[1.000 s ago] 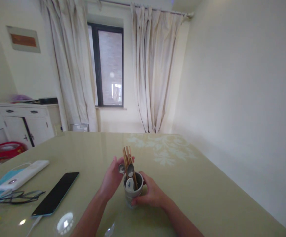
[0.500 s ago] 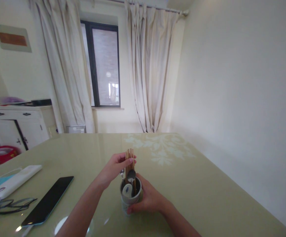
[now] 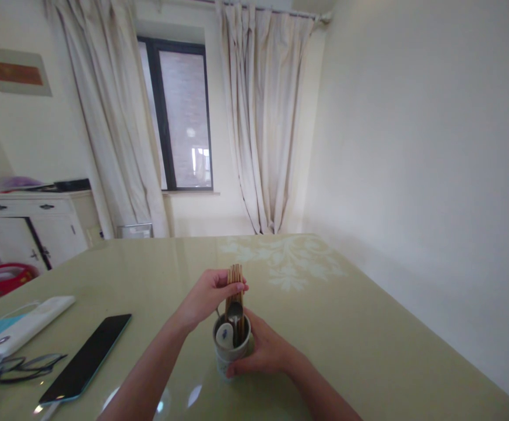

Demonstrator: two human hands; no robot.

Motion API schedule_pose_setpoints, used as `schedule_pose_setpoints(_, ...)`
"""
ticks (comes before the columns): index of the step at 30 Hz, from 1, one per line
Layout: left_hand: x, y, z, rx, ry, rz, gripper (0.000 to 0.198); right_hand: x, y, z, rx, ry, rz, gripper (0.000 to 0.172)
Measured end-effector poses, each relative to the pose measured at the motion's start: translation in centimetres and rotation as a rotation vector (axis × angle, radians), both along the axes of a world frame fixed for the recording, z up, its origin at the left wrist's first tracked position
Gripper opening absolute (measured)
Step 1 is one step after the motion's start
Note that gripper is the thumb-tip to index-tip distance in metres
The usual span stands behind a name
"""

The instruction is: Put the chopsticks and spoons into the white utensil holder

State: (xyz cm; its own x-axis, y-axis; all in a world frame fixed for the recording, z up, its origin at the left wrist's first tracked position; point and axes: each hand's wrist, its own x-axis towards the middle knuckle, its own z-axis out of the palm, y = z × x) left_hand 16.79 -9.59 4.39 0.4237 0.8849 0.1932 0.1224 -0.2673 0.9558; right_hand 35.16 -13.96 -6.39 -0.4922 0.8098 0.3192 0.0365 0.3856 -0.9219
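Observation:
A pale patterned utensil cup (image 3: 223,356) stands upright on the table. My right hand (image 3: 263,348) wraps round its right side, thumb across the front. Wooden chopsticks (image 3: 236,273) rise from the cup in a bundle, and my left hand (image 3: 213,295) is closed round their upper part. In front of the chopsticks a metal spoon (image 3: 236,311) sticks up, bowl uppermost. A white ceramic spoon (image 3: 224,335) with a small blue mark leans at the cup's near rim. The lower ends of the utensils are hidden inside the cup.
On the left of the green table (image 3: 368,351) lie a black phone (image 3: 88,356) with a cable, folded glasses (image 3: 21,367) and a white oblong device (image 3: 28,327) over something blue. A white cabinet (image 3: 57,228) and a red basin (image 3: 0,283) stand beyond the table's left edge.
My left hand has shifted slightly right, and the chopsticks are now gathered closer together. My right hand stays on the cup. The view has turned very slightly.

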Motion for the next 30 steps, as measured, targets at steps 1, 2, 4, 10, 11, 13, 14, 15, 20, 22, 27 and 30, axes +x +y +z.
schedule_pose_setpoints(1,0.0,0.0,0.1,0.008,0.009,0.001,0.037,0.0,0.0,0.0,0.009,-0.002,0.009,0.088)
schedule_pose_setpoints(2,-0.1,0.1,0.2,0.015,0.013,0.002,0.037,0.1,0.1,-0.1,0.021,-0.009,0.02,0.088)
schedule_pose_setpoints(4,-0.1,0.1,0.5,0.025,0.016,0.002,0.037,0.1,0.2,-0.2,0.04,-0.023,0.023,0.086)
schedule_pose_setpoints(10,-0.2,-0.3,1.3,0.056,-0.021,0.016,0.033,0.3,0.2,-0.3,0.029,-0.034,0.021,0.086)
schedule_pose_setpoints(11,-0.2,-0.4,1.4,0.059,-0.021,0.017,0.033,0.3,0.2,-0.3,0.029,-0.038,0.021,0.086)
schedule_pose_setpoints(13,-0.2,-0.4,1.6,0.066,-0.018,0.023,0.032,0.3,0.2,-0.3,0.039,-0.044,0.014,0.084)
schedule_pose_setpoints(14,-0.2,-0.4,1.7,0.07,-0.018,0.027,0.032,0.3,0.2,-0.3,0.044,-0.046,0.011,0.083)
schedule_pose_setpoints(15,-0.2,-0.5,1.8,0.077,-0.019,0.033,0.032,0.3,0.2,-0.3,0.047,-0.048,0.012,0.082)
schedule_pose_setpoints(20,-0.7,-0.9,3.5,0.139,-0.037,0.096,0.038,0.4,0.2,-0.2,0.036,-0.032,0.022,0.083)
schedule_pose_setpoints(22,-1.3,-1.1,4.7,0.169,-0.102,0.131,0.038,0.5,0.2,-0.2,0.031,-0.04,0.02,0.081)
schedule_pose_setpoints(27,-3.9,-1.1,8.4,0.228,-0.386,0.276,0.039,0.6,0.0,-0.2,0.02,-0.052,-0.007,0.076)
schedule_pose_setpoints(30,-6.3,-0.1,10.3,0.222,-0.539,0.383,0.027,0.6,-0.1,-0.2,0.009,-0.065,-0.03,0.072)
